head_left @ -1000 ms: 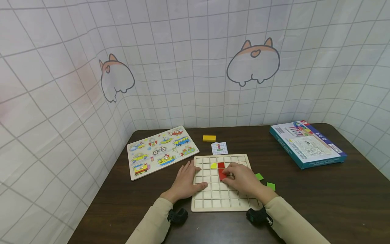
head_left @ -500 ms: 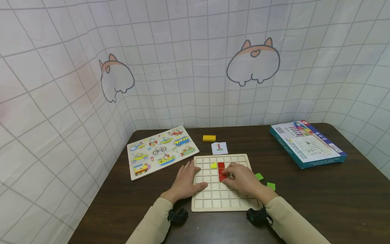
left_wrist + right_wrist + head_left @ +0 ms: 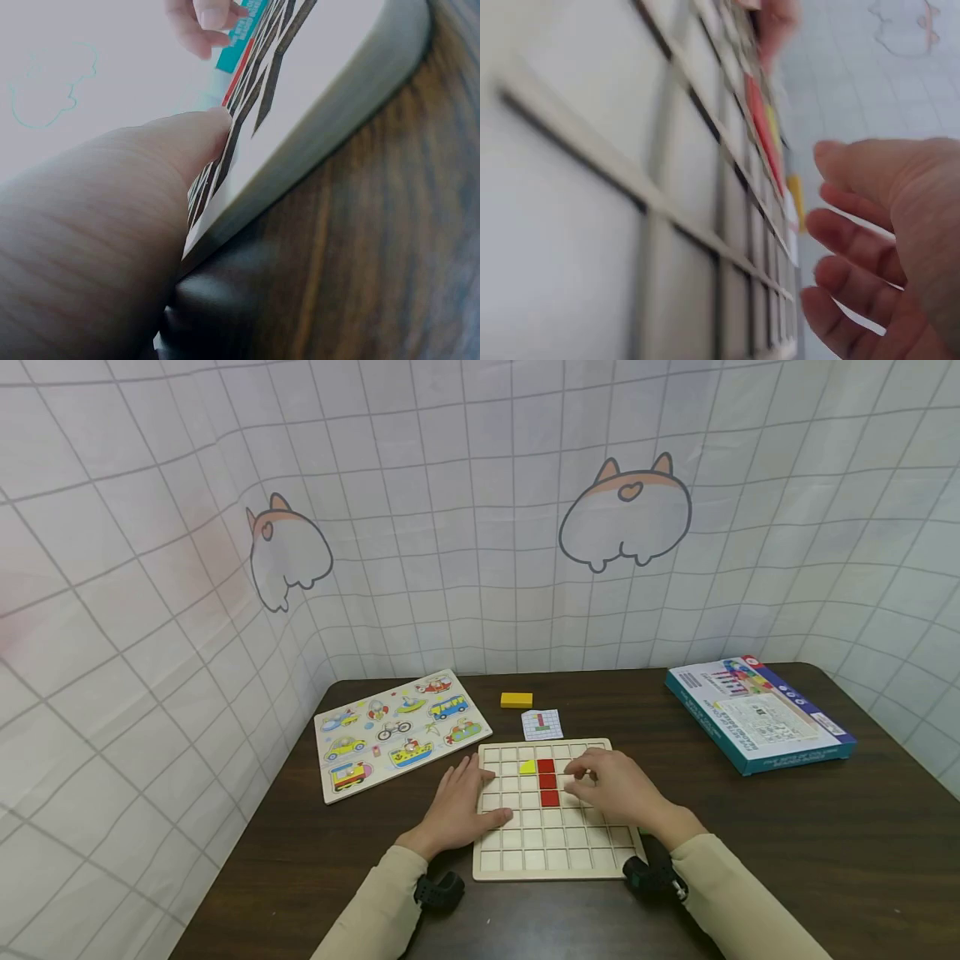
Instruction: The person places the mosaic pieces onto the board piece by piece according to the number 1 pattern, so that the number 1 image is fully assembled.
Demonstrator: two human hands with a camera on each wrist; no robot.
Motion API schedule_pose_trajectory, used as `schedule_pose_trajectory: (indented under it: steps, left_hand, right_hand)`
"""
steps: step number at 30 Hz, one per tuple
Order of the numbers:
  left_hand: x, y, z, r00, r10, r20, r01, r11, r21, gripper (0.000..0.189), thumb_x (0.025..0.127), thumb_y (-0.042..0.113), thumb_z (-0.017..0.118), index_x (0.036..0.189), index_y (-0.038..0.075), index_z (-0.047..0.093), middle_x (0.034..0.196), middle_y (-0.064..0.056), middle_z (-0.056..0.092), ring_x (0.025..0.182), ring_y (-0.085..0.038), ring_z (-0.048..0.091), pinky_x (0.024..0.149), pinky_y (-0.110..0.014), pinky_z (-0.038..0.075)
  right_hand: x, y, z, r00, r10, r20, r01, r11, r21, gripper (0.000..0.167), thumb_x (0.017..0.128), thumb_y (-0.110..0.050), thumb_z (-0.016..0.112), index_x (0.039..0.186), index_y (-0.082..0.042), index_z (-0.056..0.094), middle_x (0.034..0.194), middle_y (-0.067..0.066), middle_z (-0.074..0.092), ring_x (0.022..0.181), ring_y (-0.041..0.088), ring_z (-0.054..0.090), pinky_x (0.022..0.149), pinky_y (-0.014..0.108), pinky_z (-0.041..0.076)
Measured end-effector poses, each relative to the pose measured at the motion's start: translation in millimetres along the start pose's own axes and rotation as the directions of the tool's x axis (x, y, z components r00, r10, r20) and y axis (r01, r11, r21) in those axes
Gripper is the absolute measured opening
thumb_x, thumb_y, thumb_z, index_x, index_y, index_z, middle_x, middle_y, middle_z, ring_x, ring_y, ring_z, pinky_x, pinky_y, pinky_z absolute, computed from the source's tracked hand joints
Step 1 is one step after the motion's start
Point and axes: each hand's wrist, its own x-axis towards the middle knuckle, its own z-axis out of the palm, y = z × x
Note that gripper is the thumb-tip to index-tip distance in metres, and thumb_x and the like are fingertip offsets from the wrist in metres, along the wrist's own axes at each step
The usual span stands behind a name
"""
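A pale wooden grid board (image 3: 522,839) lies flat on the table. Three red square tiles (image 3: 548,782) sit in a column in its cells, and a yellow tile (image 3: 528,767) fills the cell left of the top one. My left hand (image 3: 456,806) rests on the board's left edge, thumb and fingers spread. Over the board just right of the red tiles is my right hand (image 3: 618,789), its fingers loosely bent and holding nothing. The right wrist view shows a gap between thumb and fingers (image 3: 855,232). In the left wrist view, the left thumb (image 3: 172,142) lies over the board's edge.
Beyond the board lie a small grid card (image 3: 542,725) with a coloured pattern and a yellow block (image 3: 516,701). A vehicle picture board (image 3: 390,756) is at the left, a teal-sided box (image 3: 757,714) at the right. A checked curtain (image 3: 480,527) surrounds the table.
My right hand has let go of the lowest red tile and moved right, leaving all three red tiles in view. Its forearm now covers the green tiles. The left hand stays in place.
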Motion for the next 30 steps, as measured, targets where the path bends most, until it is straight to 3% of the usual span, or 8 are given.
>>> schedule_pose_trajectory:
  steps: [11, 18, 25, 30]
  left_hand:
    - [0.8, -0.4, 0.4, 1.0, -0.001, 0.0, 0.001, 1.0, -0.004, 0.073, 0.088, 0.054, 0.064, 0.14, 0.007, 0.046, 0.161, -0.018, 0.016, 0.15, -0.029, 0.009, 0.12, -0.048, 0.006]
    - [0.6, 0.0, -0.4, 1.0, 0.01, -0.001, -0.01, 1.0, -0.003, 0.073, 0.088, 0.054, 0.065, 0.139, 0.006, 0.047, 0.161, -0.019, 0.016, 0.149, -0.03, 0.011, 0.12, -0.05, 0.007]
    - [0.3, 0.7, -1.2, 1.0, 0.009, -0.002, -0.009, 1.0, -0.005, 0.072, 0.088, 0.054, 0.064, 0.14, 0.006, 0.046, 0.161, -0.019, 0.017, 0.15, -0.03, 0.01, 0.12, -0.049, 0.006]
    - [-0.7, 2.1, -1.7, 1.0, 0.008, -0.005, -0.008, 1.0, -0.009, 0.072, 0.088, 0.053, 0.064, 0.14, 0.006, 0.047, 0.16, -0.018, 0.018, 0.149, -0.03, 0.011, 0.12, -0.05, 0.007]
  right_hand:
    - [-5.8, 33, -36, 1.0, -0.005, 0.023, 0.004, 1.0, 0.03, 0.025, 0.092, -0.02, 0.069, 0.112, -0.006, 0.071, 0.093, -0.001, 0.067, 0.076, 0.013, 0.054, 0.064, 0.031, 0.049]
    - [-10.1, 55, -50, 0.997, 0.056, 0.06, -0.057, 0.998, 0.019, 0.024, 0.092, -0.023, 0.069, 0.11, -0.006, 0.072, 0.097, 0.001, 0.069, 0.082, 0.013, 0.059, 0.07, 0.034, 0.052]
    - [-16.9, 73, -63, 0.975, 0.094, 0.203, -0.107, 0.993, 0.057, 0.028, 0.089, -0.027, 0.072, 0.11, -0.008, 0.071, 0.1, 0.0, 0.069, 0.086, 0.014, 0.06, 0.076, 0.037, 0.054]
    - [-20.6, 78, -68, 0.956, 0.077, 0.283, -0.104, 0.991, 0.084, 0.027, 0.086, -0.023, 0.075, 0.107, -0.008, 0.071, 0.09, -0.003, 0.066, 0.08, 0.014, 0.056, 0.069, 0.031, 0.05]
